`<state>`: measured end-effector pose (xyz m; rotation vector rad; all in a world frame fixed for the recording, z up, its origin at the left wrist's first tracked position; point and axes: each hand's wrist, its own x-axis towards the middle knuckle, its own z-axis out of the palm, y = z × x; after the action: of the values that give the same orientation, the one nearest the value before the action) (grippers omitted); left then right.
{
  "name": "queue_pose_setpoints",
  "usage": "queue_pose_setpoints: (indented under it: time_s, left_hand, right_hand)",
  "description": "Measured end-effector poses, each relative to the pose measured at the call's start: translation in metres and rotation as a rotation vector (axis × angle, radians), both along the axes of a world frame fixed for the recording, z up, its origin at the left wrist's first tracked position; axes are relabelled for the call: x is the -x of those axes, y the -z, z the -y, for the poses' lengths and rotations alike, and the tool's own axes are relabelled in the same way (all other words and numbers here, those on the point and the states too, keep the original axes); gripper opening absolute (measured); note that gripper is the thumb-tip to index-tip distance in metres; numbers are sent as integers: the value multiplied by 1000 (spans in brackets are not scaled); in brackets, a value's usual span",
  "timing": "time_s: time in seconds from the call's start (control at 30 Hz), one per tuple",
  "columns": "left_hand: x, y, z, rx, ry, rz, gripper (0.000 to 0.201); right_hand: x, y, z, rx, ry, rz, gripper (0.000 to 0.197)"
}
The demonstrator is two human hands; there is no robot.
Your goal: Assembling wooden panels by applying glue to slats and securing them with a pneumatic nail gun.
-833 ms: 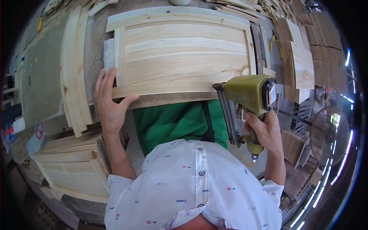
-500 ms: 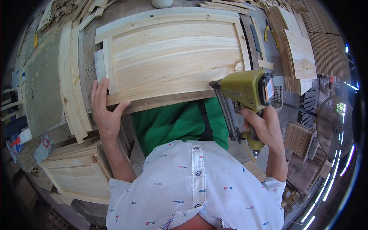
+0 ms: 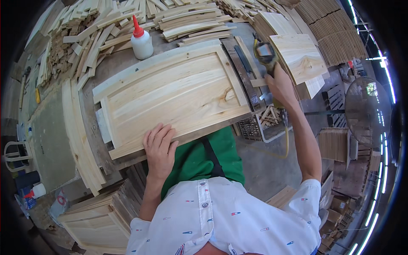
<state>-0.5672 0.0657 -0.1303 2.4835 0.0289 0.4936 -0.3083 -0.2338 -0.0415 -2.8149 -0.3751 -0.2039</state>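
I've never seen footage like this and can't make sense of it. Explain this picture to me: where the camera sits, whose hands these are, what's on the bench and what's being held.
The camera sits on a person's head and looks down, so the view is round and bent at the edges. The forearms coming up from below are that person's own. The left hand lies flat on the near edge of a pale wooden panel door that rests on the workbench. The right hand grips a yellow-green nail gun at the panel's right end. Behind the panel stands a white glue bottle with a red tip, amid piles of wooden slats.
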Motion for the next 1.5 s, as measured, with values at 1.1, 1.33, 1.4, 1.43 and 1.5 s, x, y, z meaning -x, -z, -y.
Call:
queue_pose_setpoints:
  time_s: [1.1,1.33,1.4,1.43,1.5]
  left_hand:
    - [-4,2,82,2002,-161,-8,32]
    - [23,-23,101,1904,-309,137,42]
    - [48,-40,77,1661,-263,103,36]
    - [61,-48,64,1487,-284,182,32]
    - [99,-69,39,1397,-288,208,40]
  right_hand:
    - [60,26,-18,-339,-292,-26,50]
    - [48,47,-1,-734,-56,-395,43]
    - [41,43,-24,-824,-161,-351,42]
    - [43,40,-40,-942,-161,-384,43]
    - [59,31,-71,-1091,-317,-486,45]
